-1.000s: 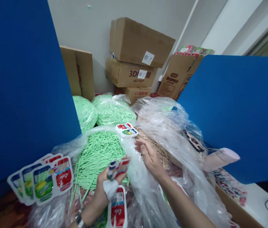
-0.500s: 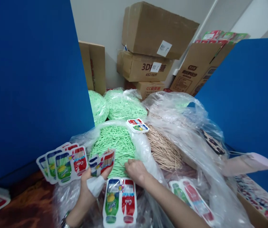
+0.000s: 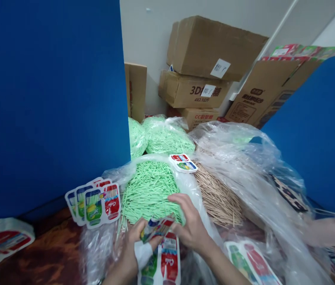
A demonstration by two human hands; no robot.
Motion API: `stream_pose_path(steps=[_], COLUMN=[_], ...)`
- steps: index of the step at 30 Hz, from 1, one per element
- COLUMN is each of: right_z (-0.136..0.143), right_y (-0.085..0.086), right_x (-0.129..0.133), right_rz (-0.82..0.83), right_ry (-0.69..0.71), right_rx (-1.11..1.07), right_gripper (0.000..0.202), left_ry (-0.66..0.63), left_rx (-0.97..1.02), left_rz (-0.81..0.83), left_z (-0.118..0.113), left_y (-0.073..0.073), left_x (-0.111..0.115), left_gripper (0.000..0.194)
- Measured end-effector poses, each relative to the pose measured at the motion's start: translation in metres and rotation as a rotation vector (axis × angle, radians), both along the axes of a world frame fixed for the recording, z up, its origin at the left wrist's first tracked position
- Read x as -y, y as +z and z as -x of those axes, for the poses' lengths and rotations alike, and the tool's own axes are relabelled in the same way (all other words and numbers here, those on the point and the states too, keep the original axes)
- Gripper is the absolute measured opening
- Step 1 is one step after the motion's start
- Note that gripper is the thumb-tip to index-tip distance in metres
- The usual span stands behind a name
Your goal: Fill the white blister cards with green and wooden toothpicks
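My left hand point(image 3: 131, 243), with white wrapping at its thumb, grips a small printed packet point(image 3: 157, 228) with blue and red parts, tilted and bent. Over the packet's right edge is my right hand point(image 3: 189, 221), fingers spread and index finger stretched out; its thumb is close to the packet, and I cannot tell whether it touches. Beyond both hands lies an open clear bag heaped with thin green sticks point(image 3: 151, 188). Just below them sits a flat Sprite and Cola packet point(image 3: 170, 261), partly covered by my left hand.
Several fanned packets point(image 3: 94, 206) lie at left, near a blue panel point(image 3: 51, 99). Brown sticks point(image 3: 217, 194) fill a clear bag at right. Another packet point(image 3: 182, 163) rests on the bag rim. Cardboard boxes point(image 3: 214, 47) stand behind. Another person's arm point(image 3: 330, 231) shows at right.
My right hand has left the green sticks and come to the packet in my left hand, its fingers spreading. The packet has tipped flatter. The view has shifted left; the other person's arm has moved.
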State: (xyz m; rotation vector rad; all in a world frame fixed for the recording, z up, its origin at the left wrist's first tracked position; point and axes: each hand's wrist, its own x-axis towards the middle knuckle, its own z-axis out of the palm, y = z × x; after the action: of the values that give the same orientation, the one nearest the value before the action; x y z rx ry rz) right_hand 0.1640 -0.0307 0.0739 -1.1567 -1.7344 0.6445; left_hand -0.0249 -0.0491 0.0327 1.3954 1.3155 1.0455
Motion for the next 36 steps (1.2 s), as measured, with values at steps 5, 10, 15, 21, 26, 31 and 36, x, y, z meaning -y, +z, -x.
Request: stream_pose_path(steps=[5, 10, 15, 21, 26, 31, 36], right_z=[0.026, 0.023, 0.027, 0.017, 0.031, 0.071, 0.083], right_y=[-0.001, -0.011, -0.005, 0.014, -0.013, -0.054, -0.065], right_x=[0.000, -0.003, 0.005, -0.020, -0.090, -0.116, -0.107], right_rz=[-0.238, -0.304, -0.307, 0.061, -0.061, -0.144, -0.198], right_ry=[0.113, 0.175, 0.257, 0.494, 0.219, 0.222, 0.274], right_rx=[0.514, 0.578, 0.670, 0.391, 0.858, 1.113, 1.254], right_gripper=[0.043, 0.050, 0.039, 0.023, 0.023, 0.019, 0.017], left_ry=[-0.082, -0.316, -0.393, -0.201, -0.288, -0.312, -0.288], left_rx=[-0.028, 0.344, 0.041, -0.014, 0.110, 0.098, 0.080], left_rz=[-0.037, 0.161, 0.092, 0.055, -0.033, -0.155, -0.127], left_z=[0.006, 0.024, 0.034, 0.037, 0.035, 0.036, 0.038], left_y=[-0.005, -0.009, -0.003, -0.009, -0.015, -0.025, -0.031], left_x=[0.005, 0.003, 0.004, 0.007, 0.010, 0.009, 0.008], left_gripper=[0.026, 0.032, 0.031, 0.026, 0.032, 0.033, 0.031])
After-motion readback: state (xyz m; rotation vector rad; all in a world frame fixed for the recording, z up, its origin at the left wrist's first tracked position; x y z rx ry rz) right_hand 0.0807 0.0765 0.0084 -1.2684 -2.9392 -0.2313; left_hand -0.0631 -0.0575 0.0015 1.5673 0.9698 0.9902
